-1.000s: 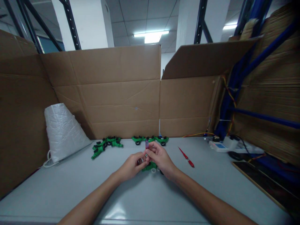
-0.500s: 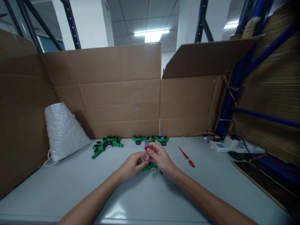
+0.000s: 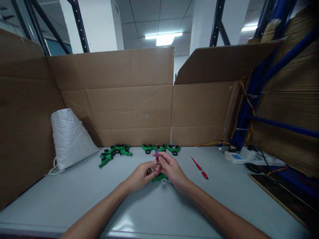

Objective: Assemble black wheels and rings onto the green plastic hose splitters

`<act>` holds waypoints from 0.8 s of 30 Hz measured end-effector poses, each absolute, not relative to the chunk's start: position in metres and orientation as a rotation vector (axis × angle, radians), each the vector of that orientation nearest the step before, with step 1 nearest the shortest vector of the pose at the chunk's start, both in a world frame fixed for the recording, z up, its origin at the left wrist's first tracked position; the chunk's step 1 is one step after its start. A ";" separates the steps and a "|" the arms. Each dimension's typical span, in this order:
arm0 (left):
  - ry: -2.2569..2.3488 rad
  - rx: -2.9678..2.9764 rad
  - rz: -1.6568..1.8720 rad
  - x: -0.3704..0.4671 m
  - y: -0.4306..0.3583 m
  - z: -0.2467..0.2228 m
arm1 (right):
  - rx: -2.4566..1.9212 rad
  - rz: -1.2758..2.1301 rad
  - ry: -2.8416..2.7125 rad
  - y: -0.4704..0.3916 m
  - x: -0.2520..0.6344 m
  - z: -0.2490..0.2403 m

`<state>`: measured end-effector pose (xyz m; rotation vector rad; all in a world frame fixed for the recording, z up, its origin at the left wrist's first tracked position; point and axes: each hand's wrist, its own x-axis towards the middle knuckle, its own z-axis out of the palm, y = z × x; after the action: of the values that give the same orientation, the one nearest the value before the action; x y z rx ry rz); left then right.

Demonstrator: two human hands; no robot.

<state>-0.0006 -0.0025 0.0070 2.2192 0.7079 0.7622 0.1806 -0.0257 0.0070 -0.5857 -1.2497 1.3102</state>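
Near the middle of the table, my left hand (image 3: 146,172) and my right hand (image 3: 173,167) meet at the fingertips. A small purple-and-red screwdriver (image 3: 157,154) points up from between them, pinched by my right fingers. My left fingers are closed on something small that I cannot make out. Just below the hands lies a green toy part (image 3: 159,177), partly hidden, with a small white ring (image 3: 164,181) beside it. To the right of my right hand, a red screwdriver (image 3: 200,168) rests on the table.
Several green toy cars stand at the back, in a left group (image 3: 116,152) and a middle row (image 3: 160,148). A white wrapped bag (image 3: 72,139) leans at the left. A power strip (image 3: 239,157) lies at the right. Cardboard walls (image 3: 124,99) enclose the grey table (image 3: 74,199).
The whole view has shifted slightly, with the scene a little further right. My hands keep nearly the same pose around the small screwdriver.
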 end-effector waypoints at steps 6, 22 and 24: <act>0.731 2.221 0.759 -0.001 -0.005 0.010 | -0.614 1.293 -1.257 -0.025 0.180 0.006; 0.740 2.232 0.749 0.000 -0.005 0.012 | -0.598 1.308 -1.244 -0.027 0.180 0.010; 0.747 2.231 0.749 0.000 -0.006 0.012 | -0.594 1.293 -1.257 -0.026 0.180 0.009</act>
<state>0.0000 -0.0056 0.0118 2.2307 0.7465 0.7492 0.1804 -0.0257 0.0085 -0.5940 -1.2574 1.2931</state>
